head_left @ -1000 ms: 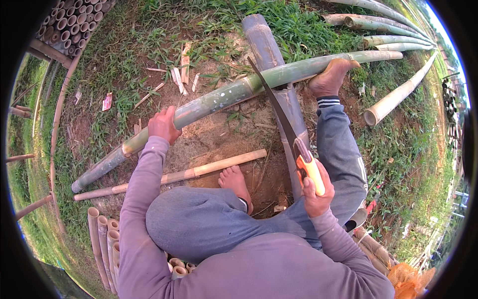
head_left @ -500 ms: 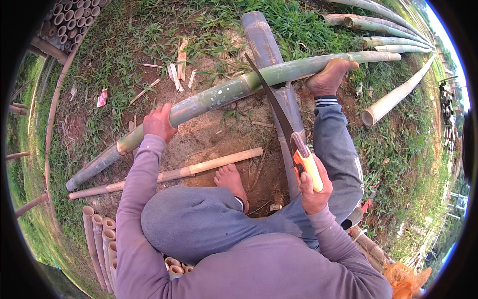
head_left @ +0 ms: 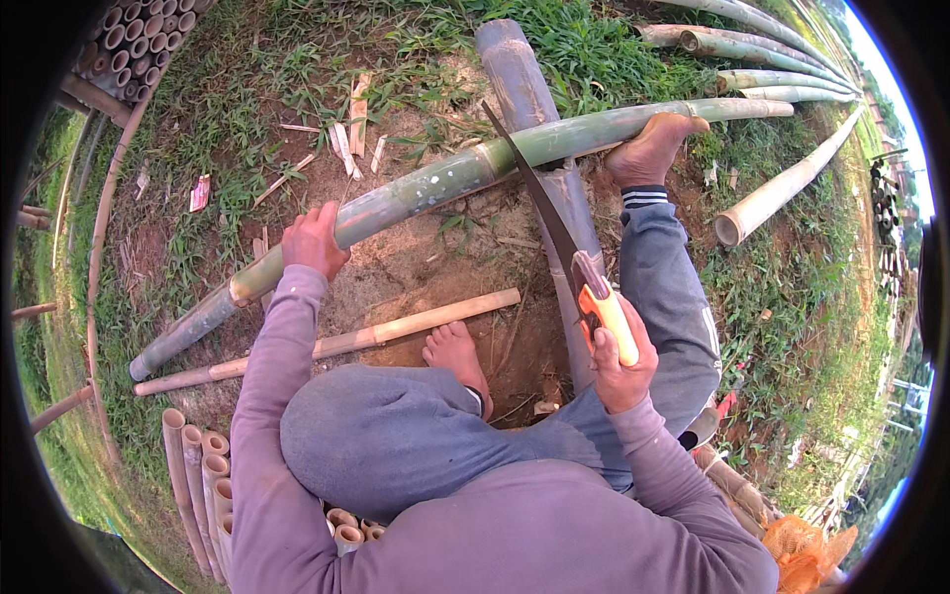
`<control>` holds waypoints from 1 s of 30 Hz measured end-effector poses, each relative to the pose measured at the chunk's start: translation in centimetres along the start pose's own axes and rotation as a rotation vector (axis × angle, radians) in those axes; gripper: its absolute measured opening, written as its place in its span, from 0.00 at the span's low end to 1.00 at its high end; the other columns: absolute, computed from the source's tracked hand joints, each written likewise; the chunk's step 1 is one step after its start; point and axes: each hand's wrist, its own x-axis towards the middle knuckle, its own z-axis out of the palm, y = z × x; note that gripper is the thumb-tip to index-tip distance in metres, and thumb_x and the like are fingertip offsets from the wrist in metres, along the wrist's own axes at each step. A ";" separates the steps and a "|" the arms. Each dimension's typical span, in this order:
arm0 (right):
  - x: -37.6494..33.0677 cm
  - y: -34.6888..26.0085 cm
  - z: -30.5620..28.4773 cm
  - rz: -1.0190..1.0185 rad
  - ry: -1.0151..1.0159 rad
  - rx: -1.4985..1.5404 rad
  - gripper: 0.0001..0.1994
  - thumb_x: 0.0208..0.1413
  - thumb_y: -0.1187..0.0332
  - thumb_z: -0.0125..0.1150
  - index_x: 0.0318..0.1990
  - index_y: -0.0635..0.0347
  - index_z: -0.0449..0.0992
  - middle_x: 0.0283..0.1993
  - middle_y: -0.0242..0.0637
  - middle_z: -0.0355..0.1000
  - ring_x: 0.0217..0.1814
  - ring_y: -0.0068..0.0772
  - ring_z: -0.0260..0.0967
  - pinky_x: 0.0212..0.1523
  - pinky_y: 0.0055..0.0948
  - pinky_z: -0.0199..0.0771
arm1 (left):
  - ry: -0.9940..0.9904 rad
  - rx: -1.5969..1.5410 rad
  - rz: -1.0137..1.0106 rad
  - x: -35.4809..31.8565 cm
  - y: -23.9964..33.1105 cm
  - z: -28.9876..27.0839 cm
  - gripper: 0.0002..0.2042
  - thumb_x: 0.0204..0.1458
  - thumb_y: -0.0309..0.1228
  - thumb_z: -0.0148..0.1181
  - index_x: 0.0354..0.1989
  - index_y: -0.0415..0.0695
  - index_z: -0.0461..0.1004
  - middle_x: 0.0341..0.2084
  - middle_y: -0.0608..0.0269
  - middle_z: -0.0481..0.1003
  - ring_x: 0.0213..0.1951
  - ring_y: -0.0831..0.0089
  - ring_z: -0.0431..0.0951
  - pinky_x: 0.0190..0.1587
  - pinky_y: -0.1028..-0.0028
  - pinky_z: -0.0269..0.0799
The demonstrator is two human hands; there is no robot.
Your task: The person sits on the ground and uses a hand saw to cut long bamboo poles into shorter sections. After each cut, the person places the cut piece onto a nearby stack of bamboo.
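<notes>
A thick green bamboo pole (head_left: pixel 421 190) slants across in front of me, resting over a grey bamboo log (head_left: pixel 520 84) on the ground. My left hand (head_left: pixel 316 241) is closed round the pole left of its middle. In my right hand (head_left: pixel 625 364) is the orange handle of a curved handsaw (head_left: pixel 546 203). The saw's dark blade lies against the pole near a joint, just where it passes over the log. My bare right foot (head_left: pixel 648 148) presses on the pole farther right.
A thinner bamboo pole (head_left: pixel 396 328) lies on the soil by my left foot (head_left: pixel 456 361). Cut bamboo tubes (head_left: pixel 178 465) stand at the lower left, and more are stacked (head_left: pixel 139 45) at the upper left. Long poles (head_left: pixel 757 51) lie at the upper right; a shorter one (head_left: pixel 767 193) lies below them.
Almost nothing differs. The whole view shifts very slightly; my left hand stays on the pole and the saw keeps its place against it.
</notes>
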 end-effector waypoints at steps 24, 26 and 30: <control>9.2 6.6 6.7 -0.274 0.105 0.005 0.23 0.67 0.68 0.69 0.66 0.69 0.75 0.57 0.45 0.83 0.54 0.30 0.82 0.55 0.30 0.82 | -0.724 -0.372 0.076 5.7 -4.2 -3.0 0.39 0.32 0.39 0.83 0.59 0.49 0.76 0.50 0.47 0.84 0.54 0.49 0.84 0.59 0.54 0.79; 9.5 4.0 7.2 -0.221 0.077 -0.055 0.24 0.67 0.68 0.70 0.66 0.69 0.75 0.57 0.46 0.83 0.55 0.30 0.82 0.55 0.30 0.82 | -0.578 -0.242 0.085 4.2 -2.8 -3.3 0.40 0.32 0.40 0.84 0.60 0.49 0.75 0.49 0.47 0.83 0.53 0.49 0.84 0.58 0.53 0.79; 9.1 3.8 7.1 -0.117 0.047 -0.007 0.24 0.66 0.69 0.71 0.67 0.68 0.74 0.58 0.47 0.83 0.55 0.29 0.82 0.55 0.31 0.82 | -0.032 0.014 0.019 0.5 2.5 -1.1 0.36 0.38 0.41 0.83 0.58 0.51 0.73 0.44 0.49 0.83 0.50 0.48 0.85 0.56 0.51 0.80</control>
